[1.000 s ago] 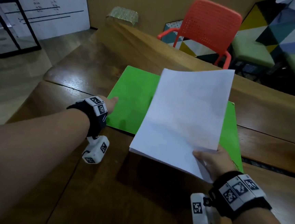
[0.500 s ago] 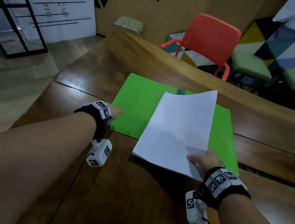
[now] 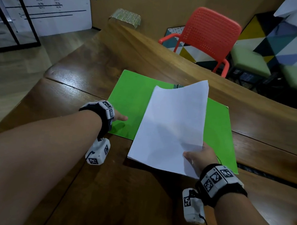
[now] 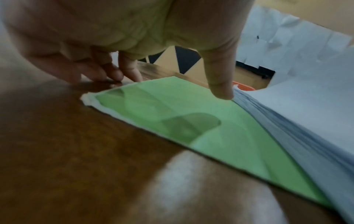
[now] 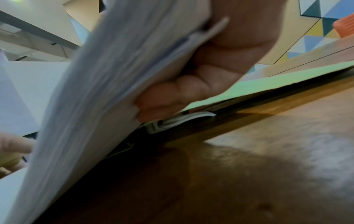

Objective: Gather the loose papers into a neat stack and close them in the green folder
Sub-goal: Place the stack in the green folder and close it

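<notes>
On the dark wooden surface (image 3: 136,201), head view: green folder (image 3: 132,102) lies open and flat; a stack of white papers (image 3: 171,128) hangs tilted over its middle and right half, near edge past the folder's near edge, far corner curling up. Right hand (image 3: 200,157) holds the stack at its near right corner, thumb on top. Left hand (image 3: 119,117) sits at the folder's left near edge, mostly hidden by the wrist band. Judgement: step in hand is laying the stack inside the folder; best done by lowering it flat, squaring it to the right half before letting go, left hand pinning the cover so it does not slide. Left wrist view adds what the head view hides: fingers (image 4: 122,72) straight, tips on the surface just at the folder's corner, thumb (image 4: 220,84) extended down to the green sheet beside the stack's edge — a relaxed, spread grip, pressing, clasping nothing. Many sheet edges show here, slightly fanned. Right wrist view, from below: fingers (image 5: 182,94) curled under the stack, a firm pinch; stack clear of the folder, and a pale clip-like part (image 5: 178,121) under the folder's near edge, identity unclear.
</notes>
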The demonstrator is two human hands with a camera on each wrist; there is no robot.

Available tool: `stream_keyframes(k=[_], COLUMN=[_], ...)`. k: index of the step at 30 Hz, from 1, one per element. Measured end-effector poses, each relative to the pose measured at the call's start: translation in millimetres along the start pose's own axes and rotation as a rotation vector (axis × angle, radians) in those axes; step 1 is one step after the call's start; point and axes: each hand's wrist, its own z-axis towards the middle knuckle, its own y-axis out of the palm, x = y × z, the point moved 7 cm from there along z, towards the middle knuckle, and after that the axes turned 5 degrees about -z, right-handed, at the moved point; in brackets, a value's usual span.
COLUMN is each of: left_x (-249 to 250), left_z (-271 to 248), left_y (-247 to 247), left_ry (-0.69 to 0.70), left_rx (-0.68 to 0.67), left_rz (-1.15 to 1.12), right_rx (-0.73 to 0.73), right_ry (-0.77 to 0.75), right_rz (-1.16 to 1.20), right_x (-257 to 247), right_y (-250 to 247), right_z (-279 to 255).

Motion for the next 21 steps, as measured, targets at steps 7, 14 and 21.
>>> stream_keyframes(k=[7, 14, 21], left_x=[-17, -7, 0], left_z=[23, -51, -162], left_y=[-32, -78, -49], left_ry=[-0.001, 0.251, 0.446], left_rx=[0.153, 0.178, -0.164], left_rz=[-0.321, -0.274, -0.325], right_rx=[-0.028, 0.008, -0.03], right_ry=[-0.007, 0.051, 0.093], right_rz=[0.019, 0.084, 0.232], right_x=[-4, 0, 17], right_y=[-2, -40, -49], right_z=[1, -20, -83])
